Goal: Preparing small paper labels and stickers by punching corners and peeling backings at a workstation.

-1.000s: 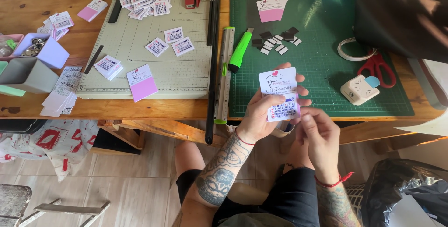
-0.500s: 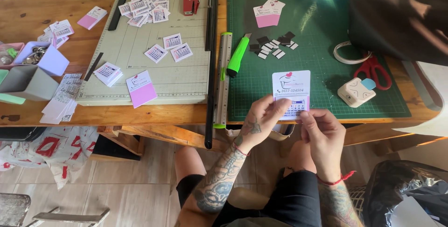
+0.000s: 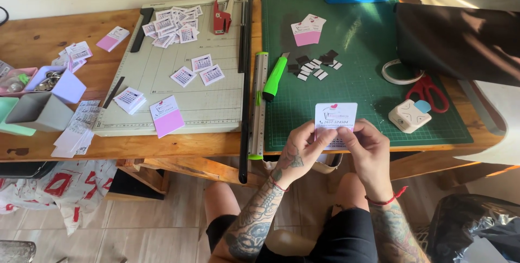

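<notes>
While both hands pinch the white card point(image 3: 336, 118) over the front edge of the green cutting mat point(image 3: 368, 79), the job looks like fixing a small calendar pad onto the card's lower part, so squareness matters most. The left hand point(image 3: 300, 152) grips the card's lower left corner between thumb and fingers; the right hand point(image 3: 368, 149) closes on the lower right, fingertips meeting over the small printed piece. I would judge it best to keep the card flat and level, line the small piece up with the card's bottom edge, then press from the middle outward so nothing sits crooked. Fingers should stay off the print above.

Against the picture from half a second ago, the card sits lower and nearer the mat's front edge, and both hands have closed in on it; then the left hand's fingers were spread and the right hand held back a little. A second ago the left hand held the card up alone. The green knife point(image 3: 274, 77), red scissors point(image 3: 430, 91) and corner punch point(image 3: 410, 115) lie as before.
</notes>
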